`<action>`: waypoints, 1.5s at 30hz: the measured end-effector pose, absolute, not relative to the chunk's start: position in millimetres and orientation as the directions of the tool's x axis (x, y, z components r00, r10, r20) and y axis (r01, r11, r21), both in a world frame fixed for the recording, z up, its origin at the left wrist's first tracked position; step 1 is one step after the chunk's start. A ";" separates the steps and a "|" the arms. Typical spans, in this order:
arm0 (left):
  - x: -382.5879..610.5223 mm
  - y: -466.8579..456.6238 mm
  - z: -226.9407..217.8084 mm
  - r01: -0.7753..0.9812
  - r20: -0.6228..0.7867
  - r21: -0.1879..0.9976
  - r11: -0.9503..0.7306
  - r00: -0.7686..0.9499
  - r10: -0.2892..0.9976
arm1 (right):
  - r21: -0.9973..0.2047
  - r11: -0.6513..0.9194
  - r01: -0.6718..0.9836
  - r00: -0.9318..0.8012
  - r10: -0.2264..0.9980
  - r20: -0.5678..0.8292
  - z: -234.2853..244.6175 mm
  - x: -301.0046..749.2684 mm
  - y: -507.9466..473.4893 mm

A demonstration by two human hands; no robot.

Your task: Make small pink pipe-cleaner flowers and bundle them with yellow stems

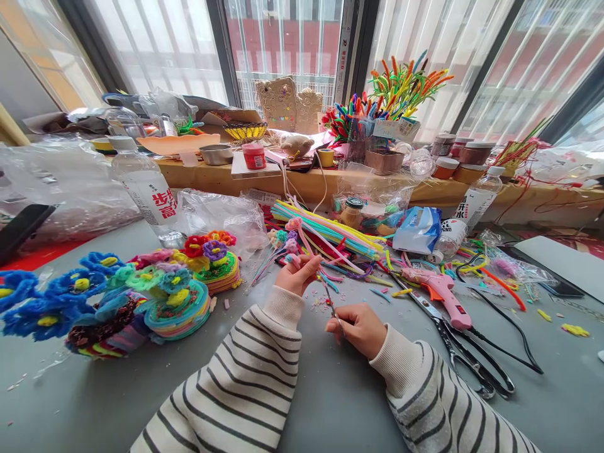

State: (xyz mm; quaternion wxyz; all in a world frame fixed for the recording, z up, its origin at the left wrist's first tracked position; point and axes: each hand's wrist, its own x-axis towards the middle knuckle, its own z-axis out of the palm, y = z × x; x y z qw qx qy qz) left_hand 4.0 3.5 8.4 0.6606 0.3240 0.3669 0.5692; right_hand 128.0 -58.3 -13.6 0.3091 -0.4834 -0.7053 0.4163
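My left hand (298, 275) is closed, pinching a small pink pipe-cleaner piece (293, 259) whose fuzzy end shows above the fingers. My right hand (361, 326) grips a small pair of scissors (331, 301). Their blades point up and away, with the tips close to the left hand's fingertips. Whether the blades touch the pink piece cannot be made out. Tiny pink and coloured clippings (321, 304) lie on the grey table (325, 402) between the hands. Just beyond the left hand is a cluster of small fuzzy pastel flowers (291, 239) on thin stems.
Blue pipe-cleaner flowers (81, 284) and coiled round pots (182, 314) stand at left. Behind the hands lies a pipe-cleaner bundle (325, 226). To the right are a pink glue gun (441, 289) with a black cord and large scissors (465, 352). Bottles (146, 195) stand along the back.
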 end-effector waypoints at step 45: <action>1.8 1.6 13.6 -0.528 -0.061 0.841 0.119 0.126 0.990 | -0.881 0.207 0.426 -0.336 0.940 0.058 -16.6 129.6 -59.0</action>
